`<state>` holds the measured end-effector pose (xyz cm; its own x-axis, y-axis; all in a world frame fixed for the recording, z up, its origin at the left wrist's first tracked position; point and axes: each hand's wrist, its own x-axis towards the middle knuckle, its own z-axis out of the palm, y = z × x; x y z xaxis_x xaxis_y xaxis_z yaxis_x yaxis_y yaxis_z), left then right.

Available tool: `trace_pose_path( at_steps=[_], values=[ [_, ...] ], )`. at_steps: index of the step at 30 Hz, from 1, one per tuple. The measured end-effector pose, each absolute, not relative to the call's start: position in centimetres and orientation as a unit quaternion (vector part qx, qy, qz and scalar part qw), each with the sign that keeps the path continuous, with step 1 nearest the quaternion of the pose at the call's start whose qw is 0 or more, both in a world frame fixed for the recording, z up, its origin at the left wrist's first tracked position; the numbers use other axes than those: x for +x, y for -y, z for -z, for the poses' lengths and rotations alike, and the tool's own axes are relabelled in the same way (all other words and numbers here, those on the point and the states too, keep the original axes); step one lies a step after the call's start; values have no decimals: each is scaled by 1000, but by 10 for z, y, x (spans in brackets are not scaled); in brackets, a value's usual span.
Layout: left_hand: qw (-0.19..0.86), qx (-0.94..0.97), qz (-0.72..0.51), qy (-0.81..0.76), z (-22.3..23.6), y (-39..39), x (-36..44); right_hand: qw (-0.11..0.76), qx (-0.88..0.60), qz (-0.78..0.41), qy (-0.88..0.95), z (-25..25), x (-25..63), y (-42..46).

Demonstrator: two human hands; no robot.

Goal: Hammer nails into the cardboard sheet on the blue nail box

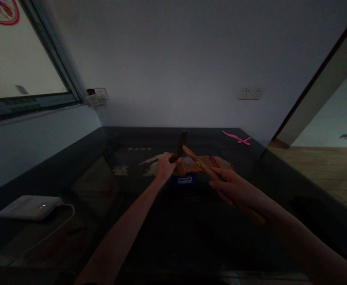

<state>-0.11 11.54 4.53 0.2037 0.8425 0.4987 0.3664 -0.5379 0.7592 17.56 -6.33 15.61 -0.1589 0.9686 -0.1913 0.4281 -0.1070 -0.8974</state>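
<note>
My right hand [228, 184] is wrapped round the wooden handle of a hammer [201, 163]. The hammer's dark head stands just above the fingertips of my left hand [166, 166]. Those fingers are pinched together beside a small dark brown spot, and what they hold is too dim to make out. Under the hammer lies a crumpled brown piece of packaging [216, 161] with some clear plastic on it. A blue box [183, 179] with a white label shows below its near edge.
The dark, glossy table [167, 237] carries torn pale paper scraps [121, 170] to the left. A white power bank [31, 208] with a cable lies at the near left. A pink ribbon [239, 139] rests at the back right. Wall sockets [250, 93] sit above the table.
</note>
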Motion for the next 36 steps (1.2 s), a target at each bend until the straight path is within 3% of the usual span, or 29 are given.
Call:
trace_pose_path(
  at_steps=[5,10,16,22,28,36],
  values=[
    [257,733,-487,-399,-45,-115,-1,320,-564,-459,608,-161,173,70],
    [247,736,-472,-419,-46,-114,-1,286,-583,-469,599,-158,172,72],
    [281,726,-487,-397,-43,-116,1,330,-549,-455,618,-162,173,74],
    [254,738,-474,-408,-43,-116,-2,301,-567,-472,604,-154,173,73],
    [266,737,-487,-386,-44,-116,0,345,-555,-449,609,-160,172,76],
    [246,747,-466,-406,-45,-114,-2,323,-551,-464,614,-155,173,73]
  ],
)
